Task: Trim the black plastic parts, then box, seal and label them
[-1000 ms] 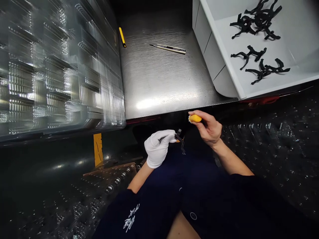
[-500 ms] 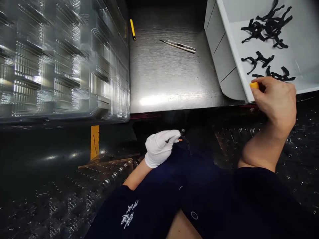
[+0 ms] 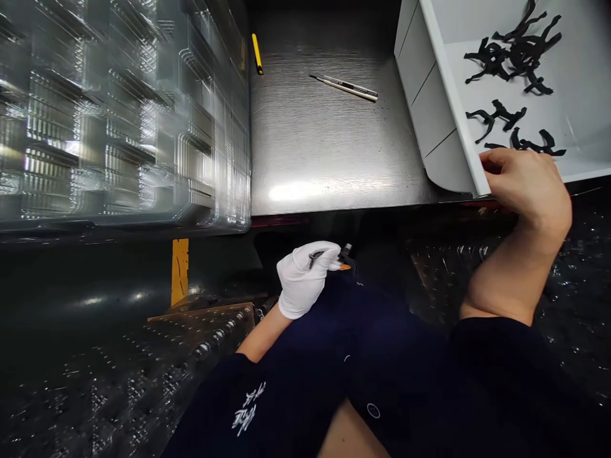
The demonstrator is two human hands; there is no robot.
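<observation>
My left hand (image 3: 305, 275), in a white glove, is closed around a small black part (image 3: 344, 256) with an orange tip, held over my lap below the table edge. My bare right hand (image 3: 527, 184) rests at the front rim of a white tray (image 3: 449, 102), fingers curled toward the rim. Whatever those fingers hold is hidden. Several black plastic clips (image 3: 499, 116) lie inside the tray, the nearest just beyond my right fingers.
A tall stack of clear plastic blister trays (image 3: 119, 114) fills the left side. On the brushed metal table (image 3: 315, 146) lie a yellow pen (image 3: 257, 54) and a slim knife-like tool (image 3: 346, 87). Dark moulded trays (image 3: 577, 286) sit at the right, and a yellow strip (image 3: 180, 270) marks the lower left.
My right hand rose from beside the left hand to the white tray's front rim. The small yellow piece seen in its fingers before no longer shows. The left hand stayed in place.
</observation>
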